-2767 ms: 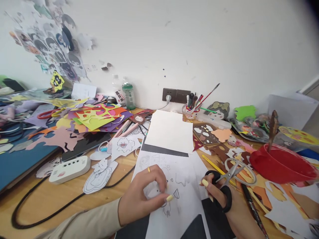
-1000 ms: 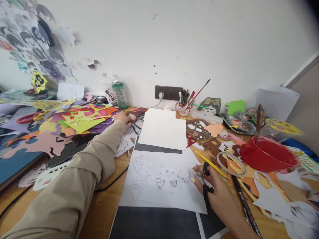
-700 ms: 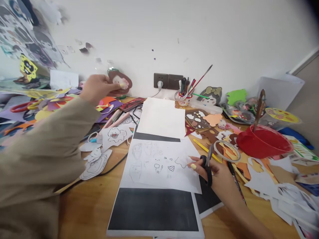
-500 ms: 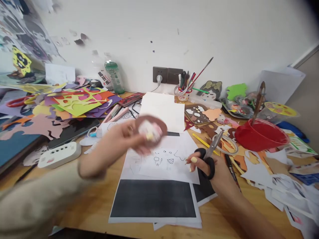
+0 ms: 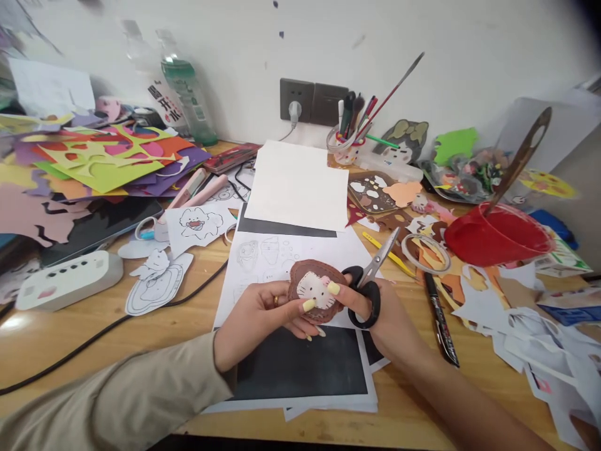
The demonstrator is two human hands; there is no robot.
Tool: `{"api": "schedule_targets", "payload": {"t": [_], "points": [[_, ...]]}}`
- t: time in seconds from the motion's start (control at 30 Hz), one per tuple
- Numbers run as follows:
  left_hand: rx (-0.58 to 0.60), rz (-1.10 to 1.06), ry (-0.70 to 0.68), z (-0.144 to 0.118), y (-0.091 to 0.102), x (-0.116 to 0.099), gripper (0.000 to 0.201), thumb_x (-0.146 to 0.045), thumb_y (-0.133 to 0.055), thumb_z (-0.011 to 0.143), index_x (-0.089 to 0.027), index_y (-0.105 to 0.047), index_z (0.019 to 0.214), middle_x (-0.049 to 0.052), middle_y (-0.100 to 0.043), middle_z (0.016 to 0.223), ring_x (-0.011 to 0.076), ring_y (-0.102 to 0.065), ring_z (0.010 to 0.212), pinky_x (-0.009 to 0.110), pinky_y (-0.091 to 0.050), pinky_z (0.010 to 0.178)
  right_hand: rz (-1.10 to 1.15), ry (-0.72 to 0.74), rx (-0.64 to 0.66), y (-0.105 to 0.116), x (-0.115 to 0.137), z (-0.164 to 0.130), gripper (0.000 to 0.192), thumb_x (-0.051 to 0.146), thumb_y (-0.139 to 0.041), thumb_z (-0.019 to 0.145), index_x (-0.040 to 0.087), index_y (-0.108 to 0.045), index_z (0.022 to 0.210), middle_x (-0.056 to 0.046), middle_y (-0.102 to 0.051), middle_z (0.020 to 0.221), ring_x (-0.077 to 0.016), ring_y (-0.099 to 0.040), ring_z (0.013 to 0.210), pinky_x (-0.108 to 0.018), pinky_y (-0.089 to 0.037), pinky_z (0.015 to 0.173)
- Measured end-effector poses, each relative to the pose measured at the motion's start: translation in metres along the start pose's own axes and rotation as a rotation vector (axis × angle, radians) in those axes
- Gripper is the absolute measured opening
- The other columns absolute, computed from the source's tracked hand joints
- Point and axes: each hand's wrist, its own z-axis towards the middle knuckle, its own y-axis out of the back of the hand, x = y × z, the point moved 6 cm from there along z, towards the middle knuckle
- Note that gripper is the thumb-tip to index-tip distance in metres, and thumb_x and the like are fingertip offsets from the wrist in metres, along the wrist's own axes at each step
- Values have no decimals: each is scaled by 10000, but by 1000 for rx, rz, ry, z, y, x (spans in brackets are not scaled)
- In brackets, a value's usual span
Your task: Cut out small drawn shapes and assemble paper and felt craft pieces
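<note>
While both hands meet just above the black sheet at the near edge of the wooden desk, they share a small brown cutout. The left hand pinches its lower left rim between thumb and fingers; the right hand presses a thumb on its right side and also keeps its fingers through the black loops of the scissors. Roughly oval with a scalloped edge, the cutout has its long axis running left to right, and its white cat-like face is turned up toward the camera. The scissors' metal blades, nearly together, point up and to the right, away from the cutout. Fingers hide the cutout's lower edge. Beyond it lies a white sheet of pencil sketches, partly covered by the hands, then a blank white sheet. Right of the cutout sits a glossy red bowl, and farther back a cup of brushes stands against the wall.
</note>
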Motion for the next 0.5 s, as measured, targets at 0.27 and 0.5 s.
{"api": "schedule_targets", "payload": {"t": [0.27,0.5], "points": [[7,7,-1,-2,1,8,173,-247,-578,700,-92,-506,669,51,-628,551,130,-582,453,184,-467,444,24,56,-18,11,1,0,41,243,-611,675,208,-592,683,48,-575,630,-77,-495,597,-173,-388,557],[160,-264,71,-1,-2,9,473,-454,-274,810,-98,-516,1007,126,-626,784,143,-603,600,197,-476,535,116,243,101,13,11,1,117,190,-567,712,259,-624,788,10,-637,868,-165,-554,880,-303,-436,765]]}}
